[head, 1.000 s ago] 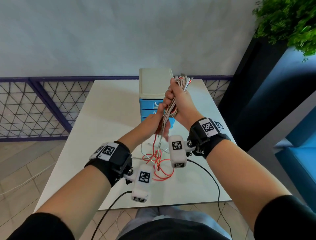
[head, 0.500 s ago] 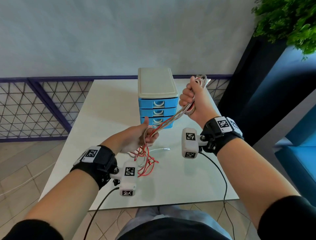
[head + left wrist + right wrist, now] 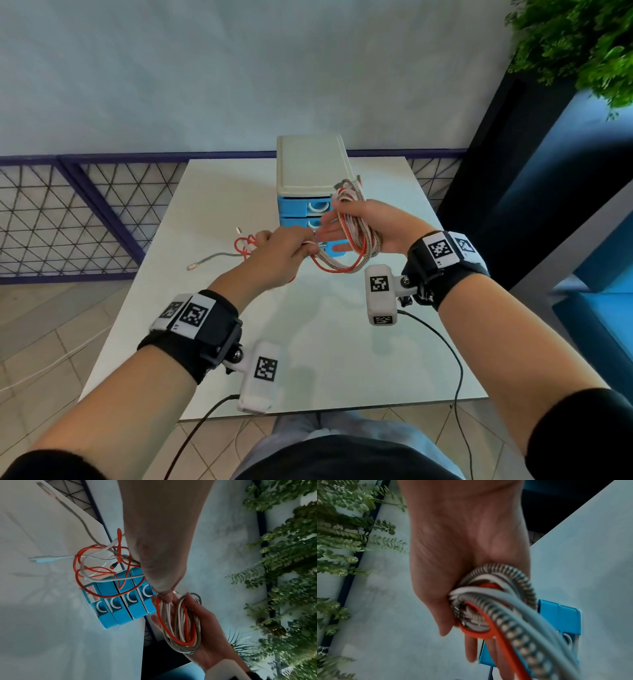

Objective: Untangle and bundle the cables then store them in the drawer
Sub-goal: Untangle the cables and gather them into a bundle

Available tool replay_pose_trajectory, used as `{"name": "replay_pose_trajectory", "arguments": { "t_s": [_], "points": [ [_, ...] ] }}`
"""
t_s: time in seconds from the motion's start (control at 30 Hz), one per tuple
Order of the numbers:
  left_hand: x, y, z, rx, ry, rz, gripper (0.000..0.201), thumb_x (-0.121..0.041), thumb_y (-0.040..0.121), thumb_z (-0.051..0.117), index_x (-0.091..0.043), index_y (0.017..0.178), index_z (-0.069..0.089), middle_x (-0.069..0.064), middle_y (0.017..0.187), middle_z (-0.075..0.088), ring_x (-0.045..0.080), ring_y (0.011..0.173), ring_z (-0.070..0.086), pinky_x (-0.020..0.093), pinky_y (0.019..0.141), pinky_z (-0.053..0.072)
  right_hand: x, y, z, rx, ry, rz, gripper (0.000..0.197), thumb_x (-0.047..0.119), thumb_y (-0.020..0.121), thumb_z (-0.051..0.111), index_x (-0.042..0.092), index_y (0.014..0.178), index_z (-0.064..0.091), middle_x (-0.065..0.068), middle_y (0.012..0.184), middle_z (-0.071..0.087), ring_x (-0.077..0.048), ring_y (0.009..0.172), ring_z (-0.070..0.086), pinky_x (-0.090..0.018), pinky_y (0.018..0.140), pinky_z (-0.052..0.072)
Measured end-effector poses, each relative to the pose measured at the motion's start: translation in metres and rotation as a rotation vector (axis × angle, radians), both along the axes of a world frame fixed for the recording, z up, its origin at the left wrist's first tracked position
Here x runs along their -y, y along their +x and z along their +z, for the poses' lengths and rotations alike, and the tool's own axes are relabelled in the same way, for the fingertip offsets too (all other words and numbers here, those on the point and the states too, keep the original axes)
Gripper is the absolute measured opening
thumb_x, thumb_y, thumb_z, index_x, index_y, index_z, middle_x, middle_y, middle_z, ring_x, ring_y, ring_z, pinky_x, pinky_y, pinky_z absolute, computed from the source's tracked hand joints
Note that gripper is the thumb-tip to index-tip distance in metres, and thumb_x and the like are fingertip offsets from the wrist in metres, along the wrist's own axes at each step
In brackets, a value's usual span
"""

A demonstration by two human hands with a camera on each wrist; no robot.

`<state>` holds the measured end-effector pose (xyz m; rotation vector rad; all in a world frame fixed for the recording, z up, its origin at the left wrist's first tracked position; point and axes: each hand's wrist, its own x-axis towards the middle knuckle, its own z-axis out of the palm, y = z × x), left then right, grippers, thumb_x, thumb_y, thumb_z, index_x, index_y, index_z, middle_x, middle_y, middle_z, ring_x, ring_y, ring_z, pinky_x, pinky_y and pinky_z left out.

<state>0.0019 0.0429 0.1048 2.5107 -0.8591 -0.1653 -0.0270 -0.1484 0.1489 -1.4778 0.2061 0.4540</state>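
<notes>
Red, white and grey braided cables are wound into a coil (image 3: 359, 236) looped around my right hand (image 3: 346, 222), in front of the blue drawer unit (image 3: 301, 209). The fingers lie straight and the thumb hooks over the top of the coil (image 3: 488, 601). My left hand (image 3: 301, 248) pinches the strands just left of the coil (image 3: 180, 622). Behind it trails the loose tangle (image 3: 244, 245) of red and white cable (image 3: 96, 566), with a grey braided end (image 3: 212, 257) on the white table (image 3: 212, 342). The drawers (image 3: 120, 605) look closed.
The drawer unit's beige top (image 3: 310, 164) stands at the table's far middle. A dark cabinet (image 3: 513, 192) and a blue seat (image 3: 603, 308) flank the right side. A plant (image 3: 575, 44) hangs at the upper right. A purple lattice fence (image 3: 68, 219) runs behind.
My right hand came down from its raised fist toward the middle, its fingers straightened inside the loops. My left hand rose to meet it, dragging the loose tail leftward across the table.
</notes>
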Motion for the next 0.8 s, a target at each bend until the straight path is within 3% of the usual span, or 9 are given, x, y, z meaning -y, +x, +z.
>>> {"name": "replay_pose_trajectory", "arguments": {
  "t_s": [0.1,0.2,0.3,0.4,0.5,0.57,0.7,0.8],
  "points": [
    [0.005,-0.002,0.005,0.123,-0.078,-0.002,0.013,-0.018,0.098,0.046,-0.026,0.089,0.050,-0.007,0.093,0.052,0.016,0.100,0.046,0.035,0.086,0.024,-0.009,-0.005,-0.002,-0.064,-0.009,0.126,0.035,0.034,0.099,0.046,0.005,0.112,0.060,-0.020,0.109,0.066,-0.031,0.100,0.064,-0.042,0.094,0.049],
    [0.007,-0.005,0.006,0.155,-0.179,-0.033,0.008,-0.016,0.096,0.048,-0.022,0.092,0.048,-0.002,0.093,0.056,0.022,0.097,0.053,0.034,0.088,0.032,-0.020,-0.011,-0.006,-0.066,0.076,0.188,0.031,0.033,0.100,0.044,0.007,0.111,0.058,-0.017,0.103,0.064,-0.031,0.095,0.064,-0.040,0.086,0.053],
    [0.007,-0.004,0.001,0.115,-0.286,-0.039,0.002,-0.019,0.095,0.049,-0.019,0.093,0.049,0.008,0.104,0.064,0.023,0.093,0.061,0.033,0.078,0.052,-0.026,-0.018,-0.010,-0.068,0.125,0.156,0.027,0.034,0.099,0.046,0.014,0.111,0.059,-0.011,0.099,0.069,-0.030,0.095,0.068,-0.050,0.095,0.047],
    [0.005,-0.005,-0.005,0.071,-0.305,-0.026,0.006,-0.020,0.095,0.050,-0.023,0.094,0.045,0.008,0.108,0.060,0.018,0.095,0.060,0.026,0.074,0.053,-0.031,-0.022,-0.017,-0.068,0.157,0.152,0.023,0.029,0.099,0.048,0.012,0.108,0.060,-0.013,0.101,0.068,-0.032,0.102,0.065,-0.051,0.099,0.046],
    [0.005,-0.010,-0.004,-0.005,-0.377,0.030,0.010,-0.018,0.096,0.049,-0.019,0.094,0.040,0.002,0.094,0.059,0.011,0.080,0.061,0.015,0.058,0.046,-0.035,-0.025,-0.025,-0.066,0.152,0.114,0.017,0.024,0.098,0.052,0.010,0.104,0.059,-0.014,0.092,0.065,-0.023,0.087,0.068,-0.039,0.083,0.056],
    [0.004,-0.011,-0.002,-0.077,-0.413,0.062,0.014,-0.015,0.094,0.052,-0.016,0.094,0.038,0.002,0.085,0.057,0.009,0.070,0.059,0.015,0.048,0.044,-0.036,-0.026,-0.029,-0.037,0.081,0.084,0.013,0.021,0.096,0.056,0.009,0.099,0.060,-0.012,0.081,0.065,-0.016,0.070,0.066,-0.032,0.068,0.057],
    [-0.001,-0.002,-0.006,-0.170,-0.384,0.081,0.020,-0.024,0.089,0.060,-0.020,0.097,0.042,0.004,0.089,0.061,0.017,0.072,0.057,0.022,0.059,0.044,-0.033,-0.024,-0.033,0.042,-0.124,0.085,0.015,0.021,0.094,0.060,0.009,0.102,0.061,-0.016,0.091,0.072,-0.011,0.060,0.058,-0.027,0.058,0.051],
    [-0.005,0.002,-0.010,-0.366,-0.362,0.090,0.023,-0.035,0.087,0.063,-0.025,0.097,0.045,0.003,0.087,0.064,0.017,0.062,0.055,0.028,0.057,0.045,-0.029,-0.021,-0.032,0.062,-0.222,0.143,0.015,0.023,0.095,0.059,0.009,0.101,0.060,-0.019,0.097,0.072,-0.012,0.059,0.054,-0.026,0.057,0.049]
  ]
}}
